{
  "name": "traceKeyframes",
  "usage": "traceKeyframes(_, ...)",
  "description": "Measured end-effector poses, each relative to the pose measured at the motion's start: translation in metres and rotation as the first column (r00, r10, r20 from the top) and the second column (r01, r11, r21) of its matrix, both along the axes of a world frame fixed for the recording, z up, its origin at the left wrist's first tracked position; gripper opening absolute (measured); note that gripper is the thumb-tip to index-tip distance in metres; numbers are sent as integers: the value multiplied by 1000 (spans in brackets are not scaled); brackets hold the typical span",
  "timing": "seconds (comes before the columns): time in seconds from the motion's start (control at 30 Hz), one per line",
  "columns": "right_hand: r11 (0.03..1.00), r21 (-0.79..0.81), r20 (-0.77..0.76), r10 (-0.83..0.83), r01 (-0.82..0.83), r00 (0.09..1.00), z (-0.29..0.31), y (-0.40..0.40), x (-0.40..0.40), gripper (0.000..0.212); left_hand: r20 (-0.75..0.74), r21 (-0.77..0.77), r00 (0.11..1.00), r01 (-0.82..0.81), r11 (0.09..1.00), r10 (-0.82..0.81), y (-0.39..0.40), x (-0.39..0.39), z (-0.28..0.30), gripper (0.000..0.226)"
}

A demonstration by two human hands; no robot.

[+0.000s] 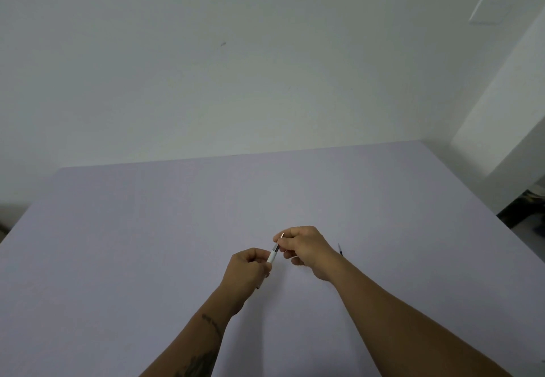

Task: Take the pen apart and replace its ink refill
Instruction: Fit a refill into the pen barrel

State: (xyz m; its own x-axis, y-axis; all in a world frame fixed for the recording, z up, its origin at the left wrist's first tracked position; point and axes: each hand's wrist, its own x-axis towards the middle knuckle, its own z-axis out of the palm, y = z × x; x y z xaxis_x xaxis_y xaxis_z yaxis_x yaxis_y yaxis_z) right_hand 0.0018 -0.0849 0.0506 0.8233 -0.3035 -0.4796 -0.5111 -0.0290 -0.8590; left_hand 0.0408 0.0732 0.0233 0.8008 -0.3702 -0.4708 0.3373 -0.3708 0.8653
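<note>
— Both hands over the tabletop (147, 229)?
— Yes: left hand (246, 267) pinches the pen (273, 254) barrel, right hand (303, 246) pinches its tip at one o'clock. Refill (340, 249) lies at three o'clock.

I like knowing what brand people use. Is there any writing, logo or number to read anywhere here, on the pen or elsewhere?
No readable text anywhere.
Pen: white barrel, no print that shows; too small to tell.
Refill on the table: too small, nothing legible.
Left forearm: dark tattoo marks, too blurred to read as words.
Wall: one small dark spot, not a sign.
</note>
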Motion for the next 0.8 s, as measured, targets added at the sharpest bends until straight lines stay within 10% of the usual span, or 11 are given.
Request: traceKeyframes(0.8, 1000, -1, -27, 23, -23, 999, -4, -1, 3, 15, -13, -38, 999, 29, 999, -29, -2, 0, -3, 12)
